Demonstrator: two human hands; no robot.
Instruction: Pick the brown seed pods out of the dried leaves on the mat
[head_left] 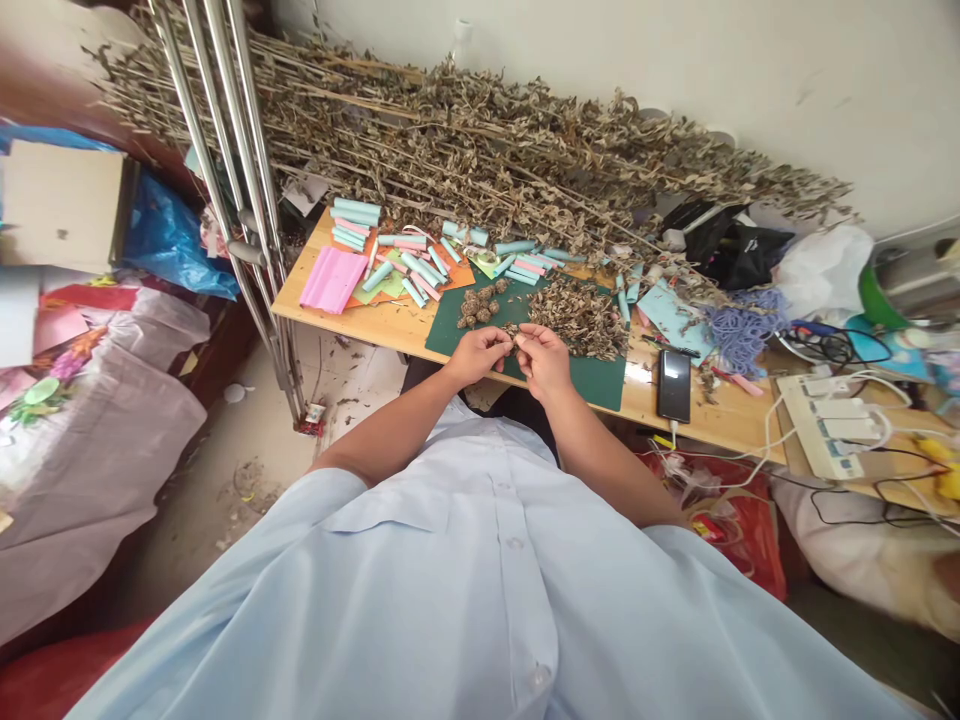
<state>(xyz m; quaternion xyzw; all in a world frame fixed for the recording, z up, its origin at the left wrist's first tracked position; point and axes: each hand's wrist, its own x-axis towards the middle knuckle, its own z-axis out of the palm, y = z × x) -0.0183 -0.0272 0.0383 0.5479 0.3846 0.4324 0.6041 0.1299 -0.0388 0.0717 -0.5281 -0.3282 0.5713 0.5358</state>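
My left hand [481,356] and my right hand [544,360] meet over the front part of a green cutting mat [609,388]. Both are closed in a pinch around a small clump of dried leaves [511,331], mostly hidden by the fingers. Just beyond my left hand sits a small heap of rolled balls of dried leaves [480,304]. A larger pile of loose dried leaves [577,312] lies on the mat beyond my right hand.
Long dried leafy stalks [480,140] cover the table's back. Blue and pink paper rolls [424,268] and pink paper [334,279] lie to the left. A phone [674,386], blue yarn [746,328] and a power strip [821,425] are at right. Metal poles [232,170] stand beside the table's left end.
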